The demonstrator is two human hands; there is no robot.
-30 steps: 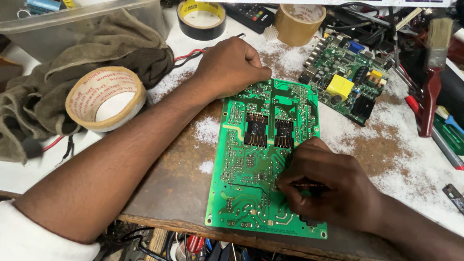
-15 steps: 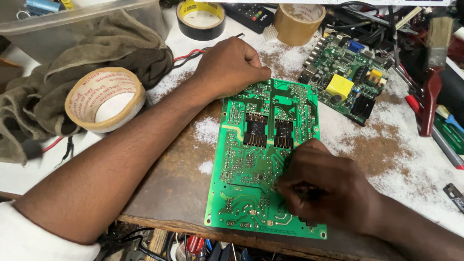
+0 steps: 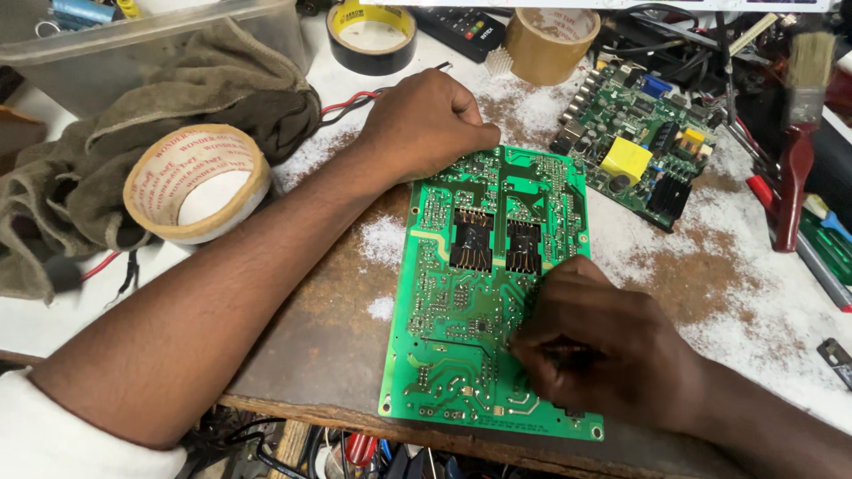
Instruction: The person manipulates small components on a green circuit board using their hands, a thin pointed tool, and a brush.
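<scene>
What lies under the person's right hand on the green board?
The right hand rests on the green circuit board, covering its lower right area. Whatever the fingers pinch is hidden.

1. Even, fairly bright light falls from above; the white bench top [image 3: 35, 319] in the left of the frame looks slightly washed out.
2. Shadows are soft and short, darkest under the right hand [image 3: 603, 350] at lower centre.
3. The green circuit board [image 3: 461, 302] is sharp, with mild sheen.
4. The brush [image 3: 803, 80] at upper right seems blurred, perhaps from lens-edge softness.
</scene>
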